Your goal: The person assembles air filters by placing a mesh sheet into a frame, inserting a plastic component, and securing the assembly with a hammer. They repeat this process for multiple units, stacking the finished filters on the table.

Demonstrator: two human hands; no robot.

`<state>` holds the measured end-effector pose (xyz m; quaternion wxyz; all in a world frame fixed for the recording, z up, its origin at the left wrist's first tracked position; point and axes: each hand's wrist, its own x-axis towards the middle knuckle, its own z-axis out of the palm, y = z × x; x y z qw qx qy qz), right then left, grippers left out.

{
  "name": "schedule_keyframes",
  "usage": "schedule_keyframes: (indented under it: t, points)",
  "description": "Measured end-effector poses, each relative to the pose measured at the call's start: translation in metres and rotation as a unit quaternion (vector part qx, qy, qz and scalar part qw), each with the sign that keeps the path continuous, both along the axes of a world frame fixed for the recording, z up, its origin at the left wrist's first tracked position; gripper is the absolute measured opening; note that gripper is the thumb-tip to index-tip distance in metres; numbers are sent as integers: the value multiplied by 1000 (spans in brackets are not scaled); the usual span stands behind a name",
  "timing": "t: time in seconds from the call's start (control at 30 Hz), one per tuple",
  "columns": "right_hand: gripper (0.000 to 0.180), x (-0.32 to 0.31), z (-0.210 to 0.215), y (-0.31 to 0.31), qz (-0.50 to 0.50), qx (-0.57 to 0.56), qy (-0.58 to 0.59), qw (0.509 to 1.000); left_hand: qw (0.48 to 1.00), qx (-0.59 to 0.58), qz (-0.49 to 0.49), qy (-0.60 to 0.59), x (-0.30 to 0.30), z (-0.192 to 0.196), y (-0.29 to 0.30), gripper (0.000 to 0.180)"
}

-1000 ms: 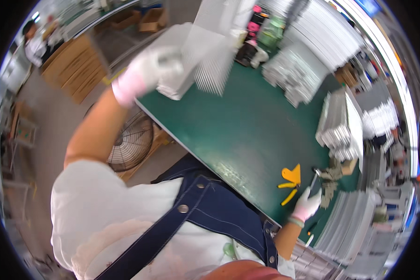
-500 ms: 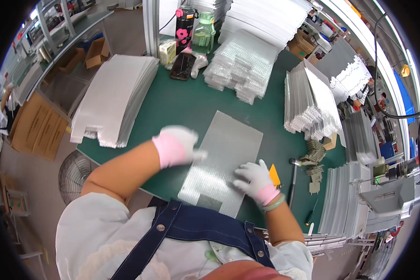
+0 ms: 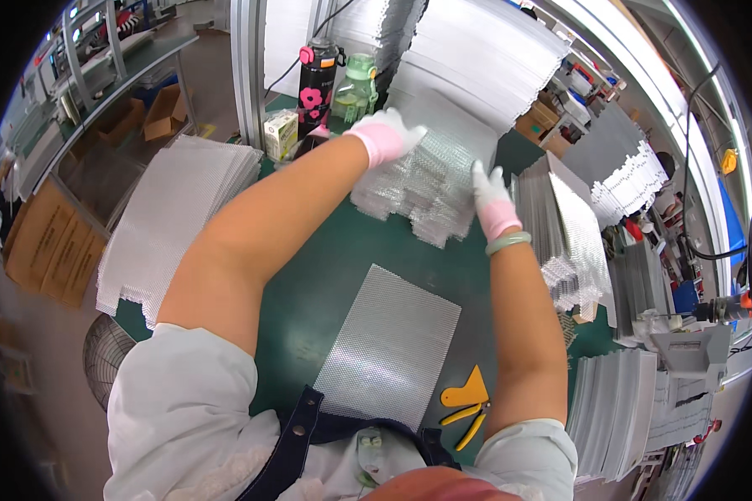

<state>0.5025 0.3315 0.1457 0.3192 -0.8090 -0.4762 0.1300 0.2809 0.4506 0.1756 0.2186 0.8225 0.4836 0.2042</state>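
Note:
My left hand (image 3: 387,136), in a pink and white glove, rests on the far left corner of a stack of shiny perforated metal sheets (image 3: 430,188) at the back of the green table (image 3: 326,275). On the right edge of that same stack lies my right hand (image 3: 490,198), gloved likewise, a pale bangle on the wrist. Whether the fingers grip a sheet or only press on it is not clear. A single perforated sheet (image 3: 393,346) lies flat on the table close to my body.
A big pile of the same sheets (image 3: 171,221) lies at the left table edge. More sheets stand on edge at the right (image 3: 568,230) and front right (image 3: 614,409). Yellow-handled pliers (image 3: 464,405) lie by the near edge. Bottles (image 3: 319,79) stand at the back.
Both hands left the single sheet near my body and reached forward to the stack at the back. One second ago my left hand was far out at the left pile.

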Motion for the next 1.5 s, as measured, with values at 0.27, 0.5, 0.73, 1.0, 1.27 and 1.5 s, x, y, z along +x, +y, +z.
schedule_keyframes:
  t: [0.27,0.5,0.73,1.0,1.27,1.5]
  points:
    - [59,-37,59,-7,176,321,177,914,1000,-7,-26,13,4,43,-10,87]
    - [62,-25,43,14,-8,261,206,943,996,-1,-86,28,-16,3,2,70]
    - [36,51,15,21,100,337,445,824,827,521,-209,-42,-5,11,-83,22]
    - [43,2,65,7,64,347,407,842,854,453,-245,-77,10,-36,-83,56]
    - [36,33,88,1,133,451,524,710,937,316,-152,-12,22,-40,-90,62]
    - [38,2,85,-127,74,442,-158,880,918,235,-163,-275,-11,-40,-113,60]
